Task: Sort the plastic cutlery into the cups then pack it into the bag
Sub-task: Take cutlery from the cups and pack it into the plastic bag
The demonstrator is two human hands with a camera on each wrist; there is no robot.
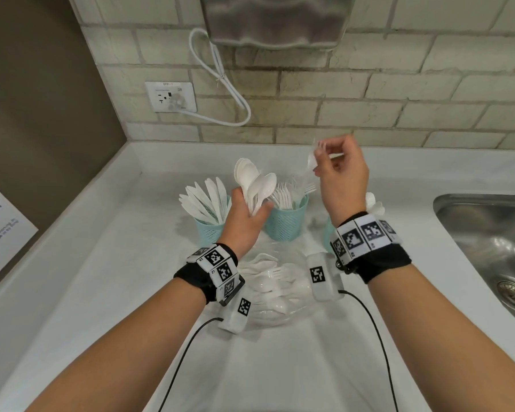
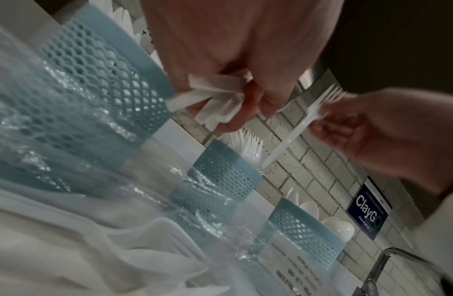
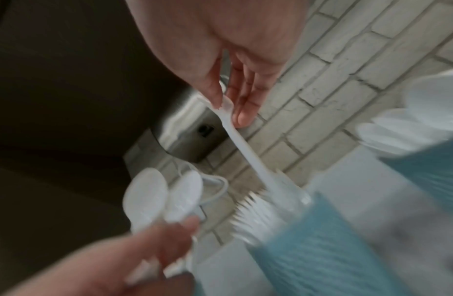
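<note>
Three teal mesh cups stand in a row on the counter. The left cup point(image 1: 206, 230) holds knives, the middle cup point(image 1: 286, 223) holds forks, and the right cup point(image 2: 304, 226) holds spoons, mostly hidden behind my right wrist in the head view. My left hand point(image 1: 250, 209) grips a bunch of white spoons point(image 1: 252, 181) by their handles, between the left and middle cups. My right hand point(image 1: 318, 162) pinches a single white fork point(image 2: 296, 130) near its tines, its handle pointing down into the middle cup. A clear bag point(image 1: 292, 310) with loose cutlery lies below my wrists.
A steel sink point(image 1: 488, 242) is set into the counter at the right. The tiled wall behind the cups carries a socket point(image 1: 170, 96) with a white cable. A metal dispenser point(image 1: 274, 19) hangs above. A paper notice point(image 1: 0, 212) sits on the left wall.
</note>
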